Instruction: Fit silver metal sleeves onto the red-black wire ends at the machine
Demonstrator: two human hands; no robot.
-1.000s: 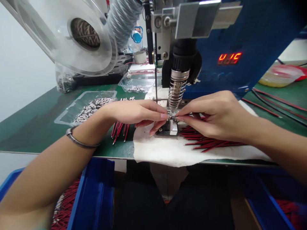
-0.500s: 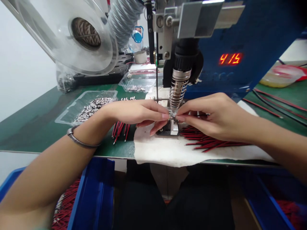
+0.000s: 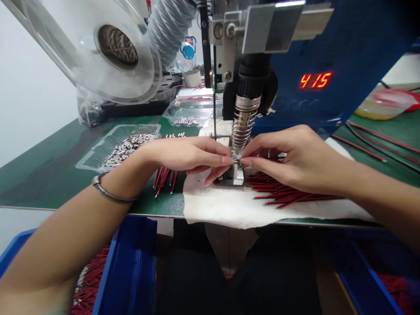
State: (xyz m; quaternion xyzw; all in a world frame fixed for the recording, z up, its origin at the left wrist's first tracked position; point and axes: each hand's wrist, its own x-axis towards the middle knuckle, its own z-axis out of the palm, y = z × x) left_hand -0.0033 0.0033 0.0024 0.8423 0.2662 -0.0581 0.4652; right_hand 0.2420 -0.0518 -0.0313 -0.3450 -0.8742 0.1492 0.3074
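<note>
My left hand (image 3: 200,156) is closed in a pinch at the small metal fixture (image 3: 238,176), below the machine's spring-wrapped tip (image 3: 244,120). What its fingertips hold is too small to make out; it may be one of the metal parts. From the other side my right hand (image 3: 288,159) pinches a thin wire (image 3: 277,157), whose dark length shows between the fingers. Both sets of fingertips nearly meet under the tip. A pile of red and black wires (image 3: 288,190) lies on the white cloth (image 3: 216,205) beneath my right hand.
A clear tray (image 3: 88,153) of small metal parts stands left, with finished-looking wires (image 3: 166,177) beside it. The fume hood (image 3: 75,83) hangs upper left. The blue machine (image 3: 295,105) shows 415. Blue bins (image 3: 131,262) sit below the table edge.
Both hands stay at the fixture with almost no movement. The right fingers have shifted very slightly.
</note>
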